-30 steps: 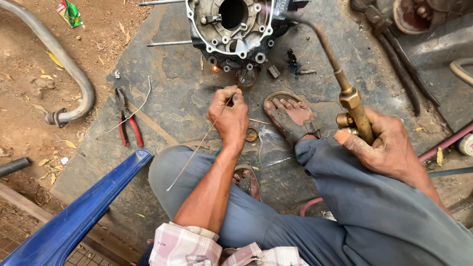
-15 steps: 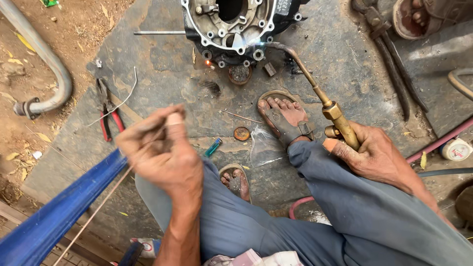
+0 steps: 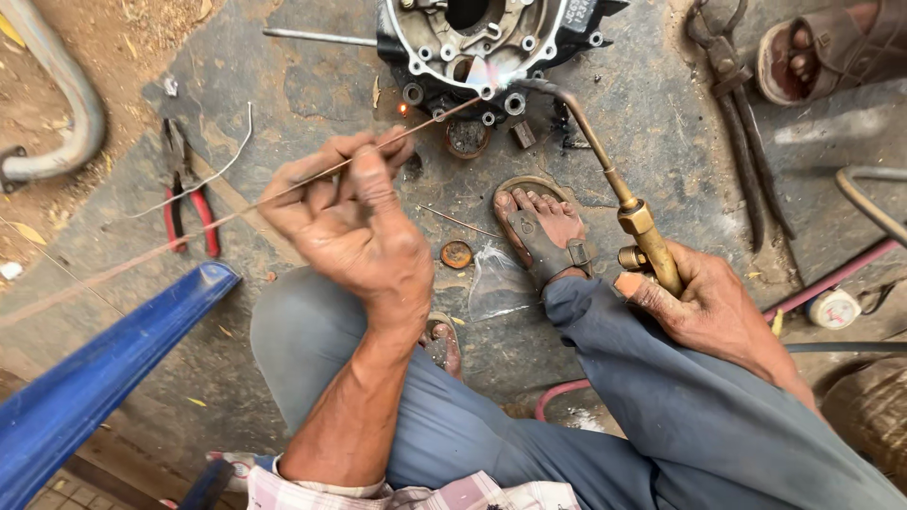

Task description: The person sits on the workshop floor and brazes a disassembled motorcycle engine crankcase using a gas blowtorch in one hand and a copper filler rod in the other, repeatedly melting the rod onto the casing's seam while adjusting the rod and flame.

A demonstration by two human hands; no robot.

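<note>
Oily ground [image 3: 312, 85]: left hand [image 3: 354, 222] pinches filler rod [image 3: 283, 189], right hand [image 3: 704, 307] seemingly gripping torch [image 3: 614, 189] at engine casing [image 3: 482, 38].

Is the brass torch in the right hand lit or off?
Lit: a pale flame shows at the brass torch's nozzle against the grey engine casing.

Thin rod [image 3: 283, 194] slanting; brass torch [image 3: 605, 179] angled.

There is one view only, from a camera on the person's head, looking steeply down past the knees to the ground. It is near: the left hand [image 3: 354, 222] fills the centre, the right hand [image 3: 704, 307] sits at centre right, and the engine casing [image 3: 491, 42] touches the upper edge.
</note>
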